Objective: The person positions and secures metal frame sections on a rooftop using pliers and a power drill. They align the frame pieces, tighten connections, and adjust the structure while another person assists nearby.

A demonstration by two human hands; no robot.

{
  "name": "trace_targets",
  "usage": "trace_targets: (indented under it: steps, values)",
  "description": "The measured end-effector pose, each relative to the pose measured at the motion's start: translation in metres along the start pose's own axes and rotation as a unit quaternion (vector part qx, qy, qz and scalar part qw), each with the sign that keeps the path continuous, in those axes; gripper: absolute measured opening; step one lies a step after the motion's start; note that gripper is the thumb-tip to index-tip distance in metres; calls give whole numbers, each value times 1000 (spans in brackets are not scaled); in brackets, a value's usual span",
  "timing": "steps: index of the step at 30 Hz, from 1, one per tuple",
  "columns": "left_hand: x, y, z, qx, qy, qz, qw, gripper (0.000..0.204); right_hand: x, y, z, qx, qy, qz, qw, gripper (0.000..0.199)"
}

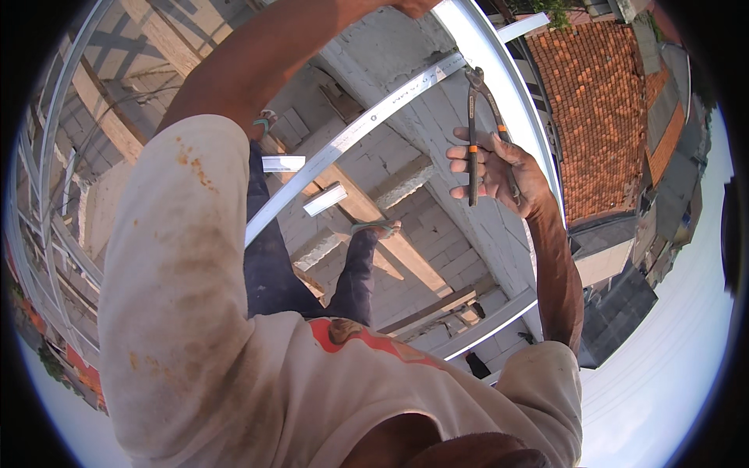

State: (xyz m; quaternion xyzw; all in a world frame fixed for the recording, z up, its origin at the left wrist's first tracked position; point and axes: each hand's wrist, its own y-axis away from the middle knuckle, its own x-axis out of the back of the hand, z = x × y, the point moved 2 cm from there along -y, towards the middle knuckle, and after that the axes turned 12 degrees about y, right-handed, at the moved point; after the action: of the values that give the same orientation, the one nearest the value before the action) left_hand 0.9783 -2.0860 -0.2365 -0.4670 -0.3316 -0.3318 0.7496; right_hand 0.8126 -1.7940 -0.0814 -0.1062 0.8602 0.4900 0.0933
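Note:
My right hand (pixel 503 173) holds a pair of long-handled pincers (pixel 473 117) with dark handles and orange bands. One handle lies across my fingers, the other by my thumb and palm; the handles are spread. The jaws point away from me, close to where a silver metal batten (pixel 374 117) crosses a wide, bright metal channel (pixel 503 86). Whether they touch the batten I cannot tell. My left arm reaches up across the view, and only part of my left hand (pixel 415 6) shows at the top edge, near the channel; its fingers are hidden.
Below are wooden planks (pixel 390 234) and pale block walls (pixel 499 226). My sandalled foot (pixel 378 227) rests on a plank. Two short metal offcuts (pixel 324 200) lie near my legs. More metal framing (pixel 55 156) stands at left; an orange tiled roof (pixel 589 117) lies beyond the channel.

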Motion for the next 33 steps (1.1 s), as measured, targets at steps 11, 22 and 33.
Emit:
trace_targets:
  steps: [11, 22, 33]
  values:
    - [-2, 3, 2, -4, 0, -17, 1000, 59, 15, 10, -14, -74, -37, -20, 996, 52]
    - [3, -6, -2, -6, -1, -31, 999, 62, -43, -100, 109, 173, 21, 298, 939, 37]
    - [5, -6, -1, -7, -5, -29, 1000, 65, -21, -8, 7, 10, 16, 85, 996, 51]
